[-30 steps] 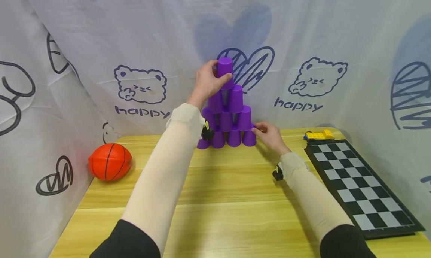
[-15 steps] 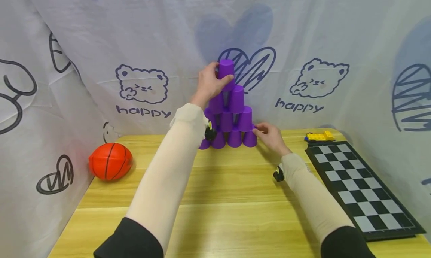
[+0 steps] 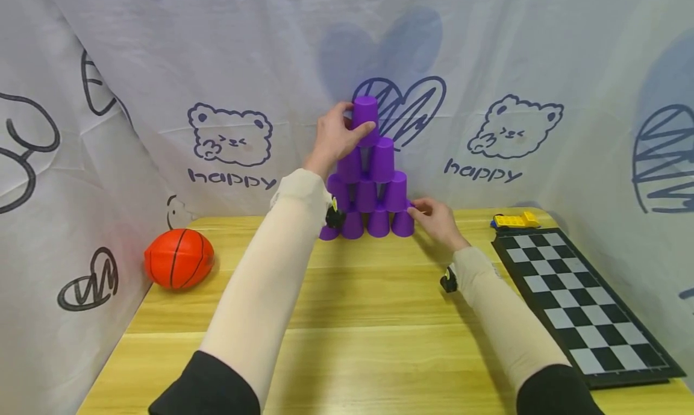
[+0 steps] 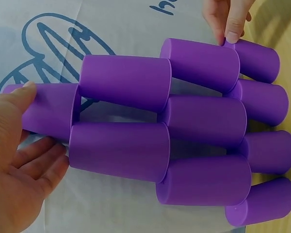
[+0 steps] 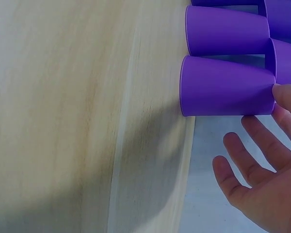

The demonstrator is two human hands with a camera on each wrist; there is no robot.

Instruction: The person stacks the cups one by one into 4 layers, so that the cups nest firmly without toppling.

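Purple cups stand upside down in a four-row pyramid at the back of the table. The left hand (image 3: 336,132) holds the top cup (image 3: 365,120) by its side, thumb in front and fingers behind. In the left wrist view that cup (image 4: 53,109) meets the ends of the two cups below it, a front one (image 4: 126,80) and its neighbour (image 4: 119,150). Low on the right, the right hand (image 3: 438,222) pinches the upper edge of the bottom-row end cup (image 3: 403,223) with thumb and forefinger. Its other fingers spread beside this cup (image 5: 228,87) in the right wrist view.
An orange-red toy ball (image 3: 179,259) lies at the table's left edge. On the right lies a black and white checkered board (image 3: 582,300), with a yellow toy truck (image 3: 516,220) behind it. A printed white curtain (image 3: 325,47) hangs close behind the pyramid.
The head view has shifted slightly. Both hands keep their holds, and the pyramid stands as before.
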